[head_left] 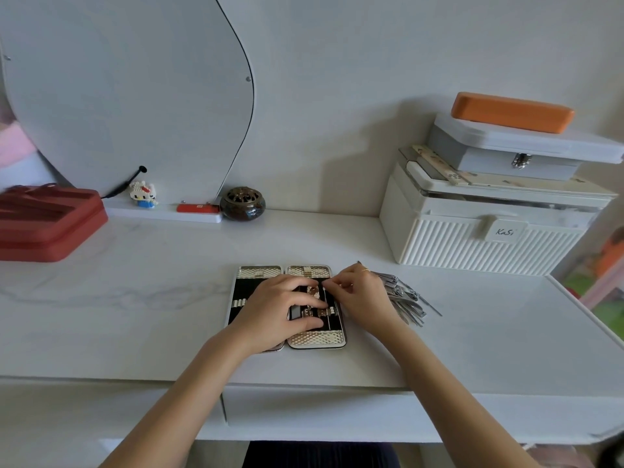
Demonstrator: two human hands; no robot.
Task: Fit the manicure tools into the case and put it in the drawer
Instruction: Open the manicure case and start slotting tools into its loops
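The left hand (287,307) lay flat, fingers spread, on one open case (290,307); the right hand (359,295) pinched one thin tool (325,298); one pile of tools (407,298) lay beside.

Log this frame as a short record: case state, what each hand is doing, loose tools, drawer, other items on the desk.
case: manicure case open flat on the white desk, black lining with metal clips
left hand: left hand pressed on the case interior
right hand: right hand pinching a thin tool over the right half of the case
loose tools: pile of metal tools right of the case, not yet fitted
drawer: drawer under the desk edge, looks shut
other items: white storage box, red tray, dark round pot
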